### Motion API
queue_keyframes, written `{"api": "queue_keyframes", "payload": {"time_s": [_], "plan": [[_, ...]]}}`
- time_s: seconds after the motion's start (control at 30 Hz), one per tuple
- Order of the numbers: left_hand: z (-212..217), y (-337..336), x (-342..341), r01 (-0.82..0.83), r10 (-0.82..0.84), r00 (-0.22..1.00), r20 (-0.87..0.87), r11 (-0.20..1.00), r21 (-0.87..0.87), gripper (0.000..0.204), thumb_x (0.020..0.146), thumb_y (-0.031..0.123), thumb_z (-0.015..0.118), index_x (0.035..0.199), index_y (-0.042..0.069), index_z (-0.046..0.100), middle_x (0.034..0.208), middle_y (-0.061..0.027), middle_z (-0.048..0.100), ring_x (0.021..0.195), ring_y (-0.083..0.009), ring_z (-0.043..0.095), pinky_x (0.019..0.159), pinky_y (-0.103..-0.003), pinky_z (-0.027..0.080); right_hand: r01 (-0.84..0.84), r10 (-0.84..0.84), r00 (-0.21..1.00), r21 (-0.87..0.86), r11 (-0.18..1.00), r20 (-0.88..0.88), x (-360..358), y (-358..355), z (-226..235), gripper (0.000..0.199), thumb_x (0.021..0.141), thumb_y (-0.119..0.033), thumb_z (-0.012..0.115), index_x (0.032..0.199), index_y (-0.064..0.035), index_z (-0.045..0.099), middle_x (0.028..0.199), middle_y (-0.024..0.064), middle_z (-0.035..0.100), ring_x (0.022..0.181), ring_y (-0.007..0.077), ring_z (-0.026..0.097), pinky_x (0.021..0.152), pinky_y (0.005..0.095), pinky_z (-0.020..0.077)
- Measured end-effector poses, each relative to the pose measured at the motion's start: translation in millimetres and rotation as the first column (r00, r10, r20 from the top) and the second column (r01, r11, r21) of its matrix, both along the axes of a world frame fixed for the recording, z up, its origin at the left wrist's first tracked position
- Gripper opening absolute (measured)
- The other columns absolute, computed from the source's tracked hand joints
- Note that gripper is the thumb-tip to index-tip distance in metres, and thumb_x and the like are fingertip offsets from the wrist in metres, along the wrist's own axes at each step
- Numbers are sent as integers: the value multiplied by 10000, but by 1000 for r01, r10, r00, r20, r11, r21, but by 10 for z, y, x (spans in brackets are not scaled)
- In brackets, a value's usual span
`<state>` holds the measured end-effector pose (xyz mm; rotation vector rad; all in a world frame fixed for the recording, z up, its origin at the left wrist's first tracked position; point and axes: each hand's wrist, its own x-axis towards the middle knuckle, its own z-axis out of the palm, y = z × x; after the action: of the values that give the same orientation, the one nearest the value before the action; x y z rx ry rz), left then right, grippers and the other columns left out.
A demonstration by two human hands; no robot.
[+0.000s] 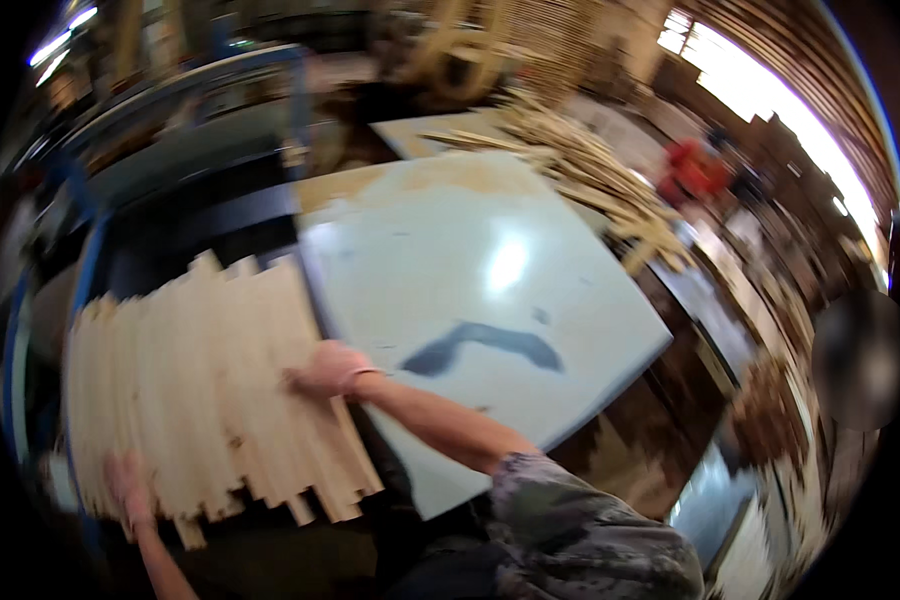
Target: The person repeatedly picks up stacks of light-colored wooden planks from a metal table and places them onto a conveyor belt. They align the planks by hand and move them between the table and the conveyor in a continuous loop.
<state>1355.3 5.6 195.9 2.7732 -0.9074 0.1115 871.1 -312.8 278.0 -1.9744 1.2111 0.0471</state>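
A broad layer of pale wooden strips [200,370] lay side by side on the person's left, over a dark bed [150,250] within a blue frame [88,270], just beside a bench [440,260] with a smooth, pale top. The strips ran roughly away from the person, and their ends were uneven at both the far and near edges, a few jutting out past their neighbours. The right hand [332,370] reached across from a patterned sleeve [590,530] and touched the layer at its right side; its fingers looked bent over the outer strips, but blur left it impossible to tell whether they gripped the wood or only pressed on it. The left hand [128,488] was at the near left corner, its fingers looking extended and laid against the strips rather than closed round any of them. Each strip would probably have been light and fairly stiff, yet the whole layer would likely have been weighty and apt to slide apart, since no tie or band showed. Thin strips could have snapped or splintered if bent singly. The best hold seemed to be at the two outer long sides, with inward pressure squeezing the strips together, and palms kept off the ragged ends. Beyond the bench's far right edge lay a loose, crisscrossed pile of sticks [595,170].
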Motion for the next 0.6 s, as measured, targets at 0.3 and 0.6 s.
{"api": "queue_keyframes", "payload": {"time_s": [0.3, 0.6], "plan": [[164, -1468, -2098, 637, -832, 547, 87, 346, -689, 524, 1116, 229, 514, 1580, -10, 468, 1675, -196, 396, 1529, -323, 408, 1264, -422, 342, 8, -138, 771, 208, 978, 622, -1011, 589, -777, 548, 981, -475, 702, 1298, -39, 604, 914, 108, 686, 872, 226, 645, 778, 441, 518], [502, -1775, -6166, 259, -866, -103, -489, 451, -854, 424, 1092, 171, 564, 1444, -62, 601, 1396, -158, 671, 1299, -260, 632, 1185, -405, 456, -39, -565, 533, 686, 727, 629, -4199, 2149, -560, 834, 1014, -393, 674, 1656, 19, 336, 1094, 33, 654, 944, 112, 594, 841, 281, 530]]}}
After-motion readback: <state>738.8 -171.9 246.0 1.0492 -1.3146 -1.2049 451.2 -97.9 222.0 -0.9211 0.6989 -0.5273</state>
